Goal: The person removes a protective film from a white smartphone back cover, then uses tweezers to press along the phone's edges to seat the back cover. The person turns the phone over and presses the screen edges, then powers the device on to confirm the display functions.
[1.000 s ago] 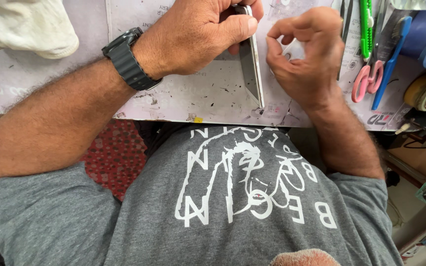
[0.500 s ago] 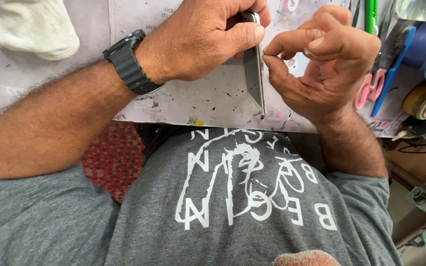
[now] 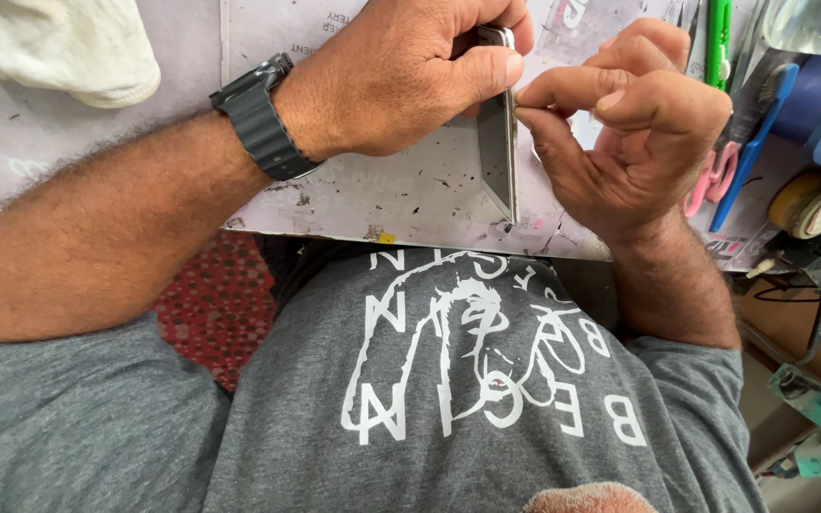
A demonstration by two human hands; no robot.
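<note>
The left hand (image 3: 401,81) is wrapping around a slim phone (image 3: 498,142), thumb lying along its near face and fingers curled behind it, holding it upright on its lower corner over the work mat (image 3: 382,195). The phone is showing its thin metal edge, smooth and silvery, with rounded corners. The right hand (image 3: 634,133) is pressing thumb and forefinger together in a tight pinch right against that edge, about halfway up; whether anything small is sitting between the fingertips is too fine to tell. The other fingers are curling loosely above.

A dark watch (image 3: 260,119) with a ribbed band is circling the left wrist. The mat is pale, scuffed and speckled with dark flecks. A crumpled off-white cloth (image 3: 59,43) is lying at the far left. Just right of the pinching hand, pink-handled scissors (image 3: 710,180) and a blue-handled tool (image 3: 753,133) are resting, with a roll of yellowish tape (image 3: 810,201) beyond them.
</note>
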